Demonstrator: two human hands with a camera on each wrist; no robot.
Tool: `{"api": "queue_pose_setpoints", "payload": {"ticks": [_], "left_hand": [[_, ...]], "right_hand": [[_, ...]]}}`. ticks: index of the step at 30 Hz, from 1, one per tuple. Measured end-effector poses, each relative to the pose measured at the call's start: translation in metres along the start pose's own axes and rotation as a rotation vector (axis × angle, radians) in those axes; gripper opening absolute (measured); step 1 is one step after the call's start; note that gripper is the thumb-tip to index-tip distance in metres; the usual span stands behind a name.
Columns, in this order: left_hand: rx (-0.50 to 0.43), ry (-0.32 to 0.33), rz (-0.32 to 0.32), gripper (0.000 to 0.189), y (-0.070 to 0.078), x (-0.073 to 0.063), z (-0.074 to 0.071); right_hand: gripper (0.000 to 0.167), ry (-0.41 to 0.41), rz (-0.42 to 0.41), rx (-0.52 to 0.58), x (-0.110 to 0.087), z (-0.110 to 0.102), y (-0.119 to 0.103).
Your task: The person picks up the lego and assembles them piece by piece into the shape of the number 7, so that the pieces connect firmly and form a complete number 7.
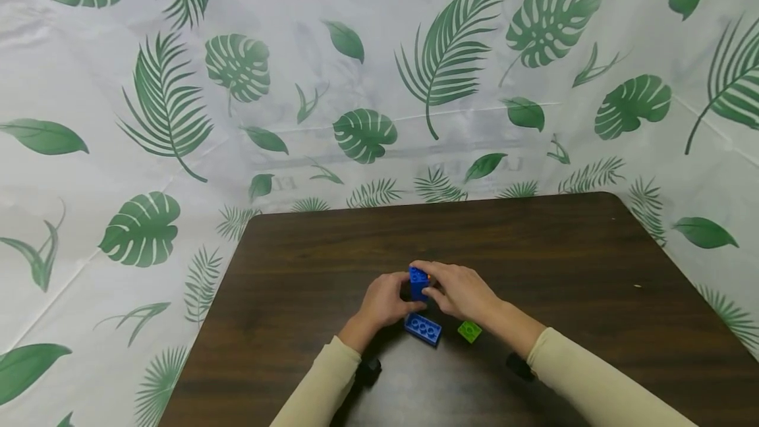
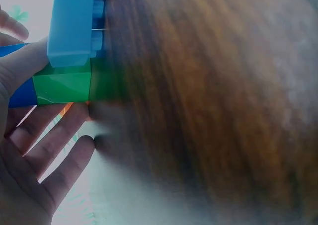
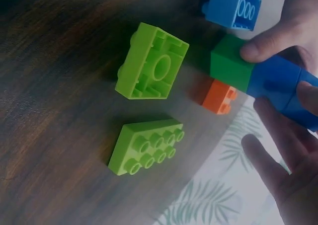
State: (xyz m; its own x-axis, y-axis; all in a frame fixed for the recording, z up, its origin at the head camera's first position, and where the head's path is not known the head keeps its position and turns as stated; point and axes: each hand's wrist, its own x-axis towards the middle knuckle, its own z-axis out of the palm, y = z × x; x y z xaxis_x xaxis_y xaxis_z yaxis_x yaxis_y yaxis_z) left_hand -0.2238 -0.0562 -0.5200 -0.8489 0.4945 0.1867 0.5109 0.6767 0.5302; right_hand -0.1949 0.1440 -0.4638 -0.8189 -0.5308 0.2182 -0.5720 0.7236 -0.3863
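Between both hands stands a stack of toy building bricks [image 1: 418, 285], dark blue with a green brick [image 3: 231, 61] at one end. My right hand [image 1: 462, 290] grips it, with the thumb on the green brick and fingers on the far side. My left hand [image 1: 384, 298] holds it from the left, thumb and fingers around its dark blue part. On the table near my left hand lies a blue brick [image 1: 423, 329], hollow underside showing. A lime green brick [image 3: 154, 63] shows its hollow underside below my right hand. Another lime brick [image 3: 146, 143] has its studs showing.
An orange brick [image 3: 217, 97] sits behind the stack, partly covered. The dark wooden table [image 1: 308, 249] ends at a leaf-patterned curtain [image 1: 379, 84]. A small pale scrap [image 1: 637, 286] lies on the right. Black wrist devices [image 1: 370, 371] hang under both forearms.
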Motion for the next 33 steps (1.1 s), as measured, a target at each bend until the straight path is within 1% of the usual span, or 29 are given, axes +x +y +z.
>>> {"api": "queue_pose_setpoints", "payload": {"ticks": [3,6,8,11,13,14,17,20,22,24,29,31,33], "left_hand": [[0.010,0.004,-0.001,0.044,-0.001,-0.001,-0.001],[0.019,0.007,-0.003,0.044,-0.001,-0.002,-0.002],[0.027,0.013,-0.006,0.045,0.000,-0.002,-0.002],[0.032,0.025,-0.019,0.046,0.000,-0.002,-0.003],[0.031,0.024,-0.031,0.046,0.001,-0.002,-0.003],[0.032,0.022,-0.039,0.047,0.002,-0.002,-0.003],[0.027,0.009,-0.068,0.048,0.003,-0.003,-0.003],[0.025,0.006,-0.093,0.049,0.004,-0.004,-0.002],[0.023,0.011,-0.099,0.050,0.004,-0.005,-0.001],[0.021,0.019,-0.098,0.051,0.004,-0.004,-0.001],[-0.004,0.013,-0.095,0.056,0.004,-0.003,-0.001],[-0.040,0.000,-0.097,0.058,0.003,-0.003,-0.001],[-0.103,-0.009,-0.096,0.058,0.000,-0.003,-0.001]], "right_hand": [[0.057,0.003,-0.008,-0.021,0.001,-0.001,-0.001],[0.061,-0.022,-0.019,-0.023,0.002,-0.005,-0.001],[0.066,-0.067,-0.018,0.021,0.003,-0.009,0.001],[0.073,-0.135,0.002,0.122,0.003,-0.017,0.008],[0.072,-0.153,0.041,0.175,0.001,-0.021,0.015],[0.070,-0.151,0.066,0.174,-0.001,-0.023,0.020],[0.059,-0.139,0.151,0.095,-0.007,-0.025,0.035],[0.051,-0.178,0.248,-0.002,-0.015,-0.024,0.047],[0.051,-0.214,0.288,-0.030,-0.020,-0.022,0.053],[0.054,-0.240,0.329,-0.032,-0.023,-0.019,0.056],[0.064,-0.277,0.373,-0.066,-0.031,-0.013,0.060],[0.066,-0.289,0.370,-0.085,-0.034,-0.011,0.062],[0.065,-0.290,0.360,-0.094,-0.037,-0.010,0.064]]}}
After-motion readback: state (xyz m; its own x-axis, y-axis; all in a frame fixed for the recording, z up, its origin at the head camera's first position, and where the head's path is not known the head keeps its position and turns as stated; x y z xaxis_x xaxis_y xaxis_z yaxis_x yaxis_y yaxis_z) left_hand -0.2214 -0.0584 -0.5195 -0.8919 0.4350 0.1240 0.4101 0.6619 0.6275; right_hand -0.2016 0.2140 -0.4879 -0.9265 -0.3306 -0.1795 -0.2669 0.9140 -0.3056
